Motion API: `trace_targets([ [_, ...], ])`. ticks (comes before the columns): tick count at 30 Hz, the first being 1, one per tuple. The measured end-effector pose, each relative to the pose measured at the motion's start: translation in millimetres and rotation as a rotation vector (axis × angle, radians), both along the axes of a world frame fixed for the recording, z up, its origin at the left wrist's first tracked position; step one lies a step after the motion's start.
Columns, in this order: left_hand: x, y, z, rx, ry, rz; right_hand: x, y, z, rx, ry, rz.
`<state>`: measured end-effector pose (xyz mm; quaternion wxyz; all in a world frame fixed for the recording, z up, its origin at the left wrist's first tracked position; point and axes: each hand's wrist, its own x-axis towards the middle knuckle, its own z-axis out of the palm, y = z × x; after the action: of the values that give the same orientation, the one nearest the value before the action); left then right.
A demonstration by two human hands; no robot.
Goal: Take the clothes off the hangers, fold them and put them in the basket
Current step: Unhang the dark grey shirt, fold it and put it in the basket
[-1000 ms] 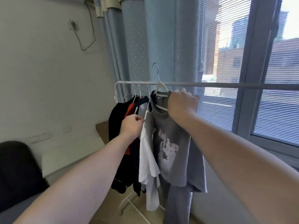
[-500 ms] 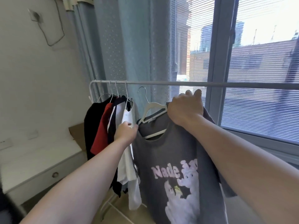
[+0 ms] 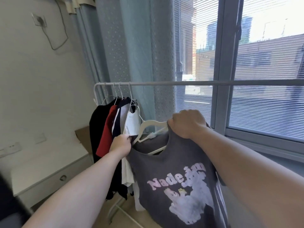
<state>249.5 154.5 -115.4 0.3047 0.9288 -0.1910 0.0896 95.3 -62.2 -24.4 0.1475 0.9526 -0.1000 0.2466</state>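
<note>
A grey T-shirt [image 3: 177,183] with pink lettering and a pale animal print hangs on a white hanger [image 3: 152,125], off the rail and held in front of me. My right hand [image 3: 187,123] grips the shirt's right shoulder together with the hanger. My left hand [image 3: 120,143] pinches the shirt's left shoulder at the hanger's end. Behind, a white clothes rail [image 3: 189,83] carries black [image 3: 97,129], red [image 3: 107,132], dark navy and white [image 3: 130,129] garments on hangers at its left end. No basket is in view.
A blue curtain [image 3: 139,55] and a large window with blinds [image 3: 263,63] stand behind the rail. A white low cabinet with a drawer [image 3: 49,171] sits at the left wall. A cardboard piece [image 3: 83,137] leans behind the clothes. The rail's feet [image 3: 118,209] rest on the wooden floor.
The grey shirt on its hanger has come off the rail and moved down toward me. Both hands kept their hold on its shoulders. The view swung right and lower.
</note>
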Motion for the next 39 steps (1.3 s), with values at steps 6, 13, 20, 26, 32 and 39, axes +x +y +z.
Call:
trace_targets([
  [6,-10,-8,16,-0.288,-0.136,0.085,9,7,-9,0.037,0.023,0.035],
  [13,-27,-11,42,-0.519,-0.193,0.086,24,22,-22,0.138,0.024,0.144],
  [20,-39,8,35,-0.628,-0.138,0.055,32,40,-36,0.275,0.037,0.22],
  [26,-28,34,28,-0.452,-0.206,0.232,40,60,-41,0.285,0.038,0.368],
  [32,-13,71,29,-0.486,-0.239,0.382,45,67,-50,0.39,-0.043,0.395],
  [39,-2,113,39,-0.553,-0.266,0.584,56,76,-61,0.642,-0.097,0.359],
])
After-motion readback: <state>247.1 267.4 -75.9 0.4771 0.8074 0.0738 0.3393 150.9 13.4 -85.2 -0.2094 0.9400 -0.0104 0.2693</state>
